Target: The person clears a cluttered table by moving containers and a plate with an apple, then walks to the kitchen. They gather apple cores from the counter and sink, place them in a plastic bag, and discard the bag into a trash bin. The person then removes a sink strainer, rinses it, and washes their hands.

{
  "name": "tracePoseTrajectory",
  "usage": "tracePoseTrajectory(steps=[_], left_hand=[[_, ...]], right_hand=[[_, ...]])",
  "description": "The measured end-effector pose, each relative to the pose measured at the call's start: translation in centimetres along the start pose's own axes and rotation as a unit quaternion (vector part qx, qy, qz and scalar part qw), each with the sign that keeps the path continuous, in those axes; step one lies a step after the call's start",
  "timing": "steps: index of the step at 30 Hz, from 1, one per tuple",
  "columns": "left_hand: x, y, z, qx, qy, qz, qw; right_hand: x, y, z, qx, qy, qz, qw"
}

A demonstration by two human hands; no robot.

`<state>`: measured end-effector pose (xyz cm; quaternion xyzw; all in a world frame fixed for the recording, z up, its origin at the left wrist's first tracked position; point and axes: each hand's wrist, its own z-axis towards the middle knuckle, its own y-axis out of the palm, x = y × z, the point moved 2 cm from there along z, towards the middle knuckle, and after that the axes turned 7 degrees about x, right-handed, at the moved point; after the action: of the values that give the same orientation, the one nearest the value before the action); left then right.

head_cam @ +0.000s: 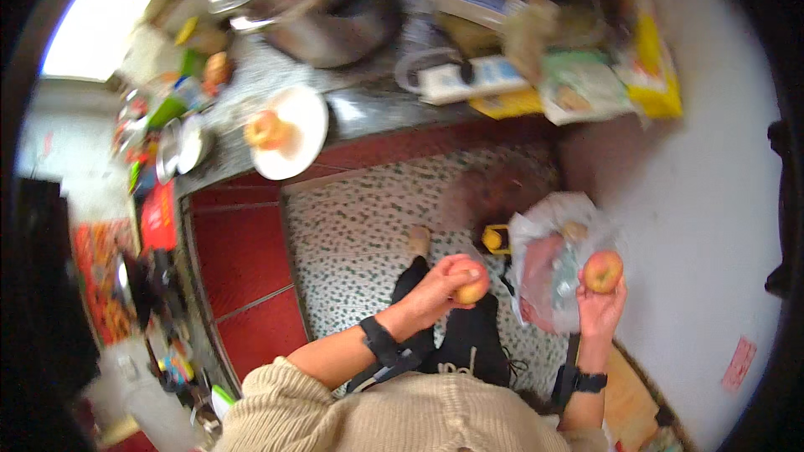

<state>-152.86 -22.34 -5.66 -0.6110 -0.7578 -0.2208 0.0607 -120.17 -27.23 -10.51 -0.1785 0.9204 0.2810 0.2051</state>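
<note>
My left hand (433, 292) is closed around a red and yellow apple (473, 282) in front of my body. Further right, my right hand (601, 311) holds another apple (603, 271), palm up, beside a plastic bag (553, 263) that stands low near the wall. What lies inside the bag is blurred. On the counter at the upper left, a white plate (306, 119) carries reddish-yellow fruit (269, 131), apparently apples; its rim reaches the counter's front edge.
A large metal pot (339, 31) stands on the counter (358, 100). Packages and a yellow bag (653, 75) crowd its right end. Red cabinet doors (242, 263) are below at left, and a white wall (697, 232) bounds the right side.
</note>
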Motion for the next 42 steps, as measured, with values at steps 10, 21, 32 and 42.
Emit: tracePoseTrajectory(steps=[10,21,32,42], left_hand=[[10.4,-14.3,-9.3,0.042,0.278,-0.162,0.946],[18.5,-24.4,-8.4,0.193,0.403,-0.056,0.893],[20.5,-24.6,-4.6,0.347,0.524,0.123,0.768],[20.4,-24.4,-3.5,0.438,0.538,0.185,0.696]], right_hand=[[15.4,26.7,-7.6,-0.305,0.126,-0.206,0.921],[28.6,40.7,-6.2,-0.341,-0.334,-0.447,0.756],[31.3,44.6,-4.7,-0.329,-0.537,-0.560,0.538],[30.1,43.9,-4.4,-0.321,-0.473,-0.597,0.563]])
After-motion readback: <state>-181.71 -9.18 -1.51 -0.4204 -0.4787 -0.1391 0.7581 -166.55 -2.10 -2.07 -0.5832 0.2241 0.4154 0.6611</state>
